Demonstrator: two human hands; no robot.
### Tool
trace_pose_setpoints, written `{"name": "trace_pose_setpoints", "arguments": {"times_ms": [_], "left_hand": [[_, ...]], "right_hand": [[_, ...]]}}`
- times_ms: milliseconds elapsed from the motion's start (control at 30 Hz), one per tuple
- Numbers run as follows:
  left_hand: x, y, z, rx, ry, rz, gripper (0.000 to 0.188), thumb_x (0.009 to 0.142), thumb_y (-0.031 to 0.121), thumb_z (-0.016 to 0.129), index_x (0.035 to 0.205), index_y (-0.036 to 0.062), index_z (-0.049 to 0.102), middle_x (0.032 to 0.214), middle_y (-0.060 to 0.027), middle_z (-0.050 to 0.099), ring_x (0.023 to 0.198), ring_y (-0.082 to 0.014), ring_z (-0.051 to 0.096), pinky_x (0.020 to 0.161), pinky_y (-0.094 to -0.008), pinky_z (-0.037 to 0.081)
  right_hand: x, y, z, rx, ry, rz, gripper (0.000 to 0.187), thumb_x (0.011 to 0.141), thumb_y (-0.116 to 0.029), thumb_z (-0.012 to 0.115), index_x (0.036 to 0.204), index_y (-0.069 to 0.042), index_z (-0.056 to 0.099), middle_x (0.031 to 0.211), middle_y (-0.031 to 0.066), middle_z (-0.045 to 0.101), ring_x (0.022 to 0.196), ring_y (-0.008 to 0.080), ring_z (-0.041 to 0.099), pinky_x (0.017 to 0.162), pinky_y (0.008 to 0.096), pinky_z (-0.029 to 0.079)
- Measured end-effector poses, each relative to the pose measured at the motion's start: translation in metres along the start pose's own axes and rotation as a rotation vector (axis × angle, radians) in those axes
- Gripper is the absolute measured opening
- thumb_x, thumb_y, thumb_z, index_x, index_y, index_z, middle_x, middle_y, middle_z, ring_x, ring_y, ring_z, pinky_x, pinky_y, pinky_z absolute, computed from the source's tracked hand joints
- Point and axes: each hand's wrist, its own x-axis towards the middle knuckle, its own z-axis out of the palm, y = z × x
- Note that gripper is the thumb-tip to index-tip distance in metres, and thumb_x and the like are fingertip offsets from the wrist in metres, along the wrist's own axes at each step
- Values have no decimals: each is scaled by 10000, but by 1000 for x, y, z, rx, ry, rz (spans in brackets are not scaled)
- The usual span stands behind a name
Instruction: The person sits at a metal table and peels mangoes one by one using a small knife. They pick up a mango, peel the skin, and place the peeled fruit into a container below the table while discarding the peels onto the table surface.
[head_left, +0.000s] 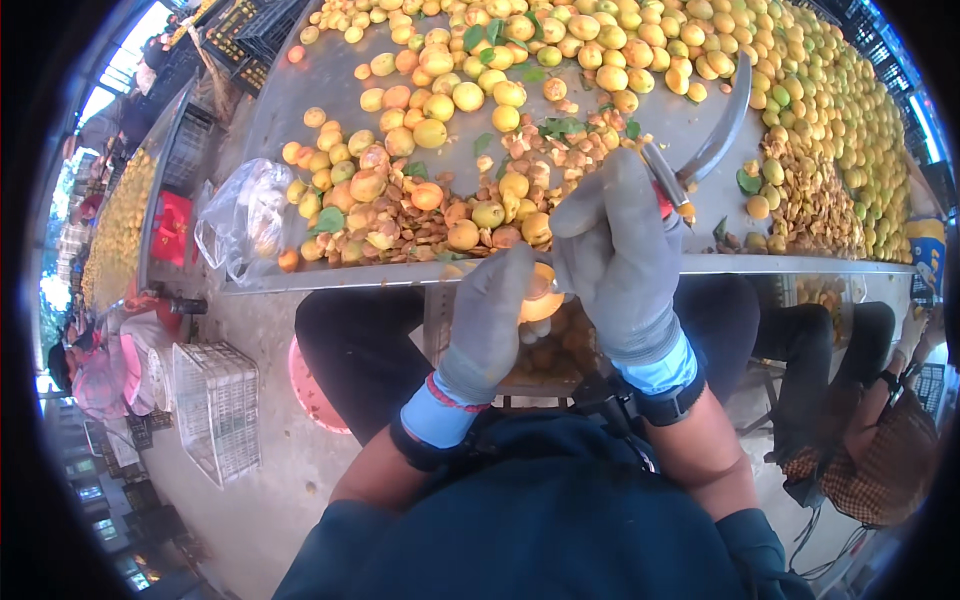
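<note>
Just off the table's near edge, my gloved left hand (490,315) is closed on an orange-yellow apricot (541,296). My gloved right hand (615,255) is closed round a curved knife (728,125), its hooked blade pointing up and away to the right. A bit of red shows on the knife by the fingers. The right fingertips are close beside the apricot; whether they touch it I cannot tell. Beyond both hands, a heap of brown pieces (400,220), perhaps pits or scraps, lies on the metal table (275,120) among whole apricots (468,97).
More apricots (840,130) cover the table's right side, with another brown heap (815,200). A clear plastic bag (245,220) sits at the left edge. Below are a pink basin (312,390) and a white crate (218,410). Another person (880,450) sits at right.
</note>
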Motion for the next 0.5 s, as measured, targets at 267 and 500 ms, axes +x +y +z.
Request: {"name": "trace_pose_setpoints", "arguments": {"times_ms": [267,500], "left_hand": [[10,-1,28,30,271,-7,309,1004,314,448,955,44,591,738,-17,580,575,-109,528,498,-256,402],[34,-44,27,783,236,843,229,978,219,468,950,10,557,737,-49,569,609,-157,553,546,-282,441]], "right_hand": [[17,12,-2,173,95,-45,423,1016,-399,427,730,-93,487,491,-50,302,387,75,284,381,230,248],[45,20,-1,293,115,-7,403,1014,-413,439,738,-122,471,528,-55,296,402,72,282,394,237,252]]}}
